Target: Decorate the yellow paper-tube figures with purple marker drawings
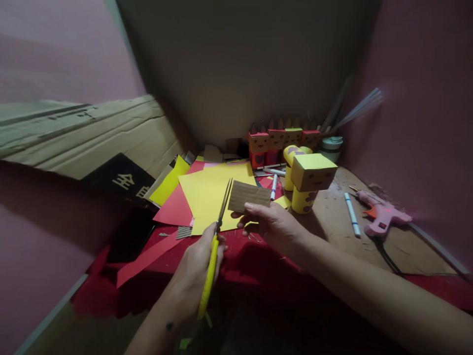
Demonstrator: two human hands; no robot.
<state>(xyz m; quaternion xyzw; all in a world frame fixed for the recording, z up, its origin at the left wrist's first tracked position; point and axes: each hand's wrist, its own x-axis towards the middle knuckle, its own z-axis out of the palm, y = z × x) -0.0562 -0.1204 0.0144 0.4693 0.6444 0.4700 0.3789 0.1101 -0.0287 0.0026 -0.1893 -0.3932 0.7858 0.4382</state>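
Note:
Yellow-handled scissors (209,276) are gripped in my left hand (194,264), blades pointing up and away and nearly closed. A small rectangle of corrugated cardboard (249,195) is pinched between the thumb and fingers of my right hand (271,222). The blade tips stand just left of the cardboard, and a narrow gap shows between them. Beneath both hands lie yellow paper sheets (218,182) on a red cloth (236,261). Right of the cardboard stands a yellow paper figure (314,172) with a box head.
A pink glue gun (384,212) and a capped marker (352,215) lie on the right. Several box-headed figures (275,143) line the back beside a lidded cup (331,148). A red paper strip (148,259) and a dark box (118,177) are on the left.

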